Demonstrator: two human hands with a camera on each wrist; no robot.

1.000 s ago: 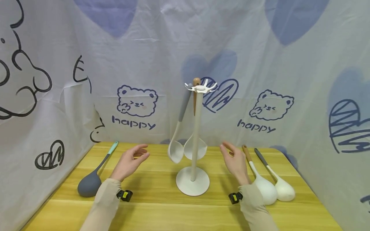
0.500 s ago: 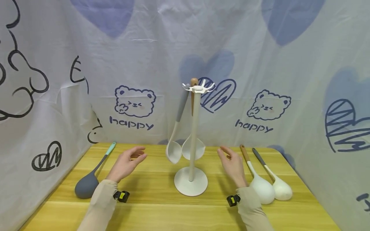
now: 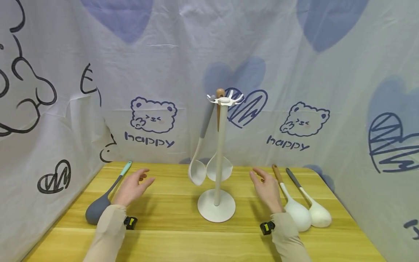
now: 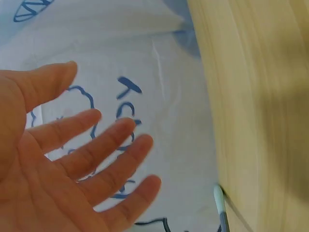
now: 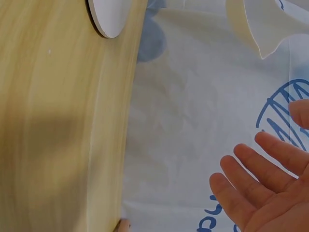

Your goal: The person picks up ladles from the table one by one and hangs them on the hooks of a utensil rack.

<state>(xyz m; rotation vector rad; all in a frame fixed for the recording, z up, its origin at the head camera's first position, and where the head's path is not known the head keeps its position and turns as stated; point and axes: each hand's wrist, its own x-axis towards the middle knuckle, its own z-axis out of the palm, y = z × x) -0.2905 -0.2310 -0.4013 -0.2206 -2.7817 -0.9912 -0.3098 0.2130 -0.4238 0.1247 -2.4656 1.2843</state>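
My left hand [image 3: 131, 187] is held over the left of the table, fingers relaxed and holding nothing. Just left of it lies a dark grey ladle [image 3: 98, 209] with a mint handle end. My right hand [image 3: 266, 189], also holding nothing, is raised beside a white ladle with a wooden handle [image 3: 298, 214]. A cream ladle with a grey handle [image 3: 320, 214] lies further right. Between the hands stands a white utensil rack [image 3: 220, 153]. From its hooks hang a grey-handled ladle [image 3: 197, 171] and a wooden-handled ladle [image 3: 212, 168], the latter partly hidden by the pole. Both wrist views show spread, relaxed fingers.
The rack's round base [image 3: 216, 214] sits mid-table. Spare hooks [image 3: 237, 98] branch at the top right of the rack. A printed cloth [image 3: 245, 43] hangs behind and on both sides of the wooden table [image 3: 183, 243].
My left hand has moved left, closer to the dark grey ladle. My right hand has shifted only slightly. The rack and ladles stay in place.
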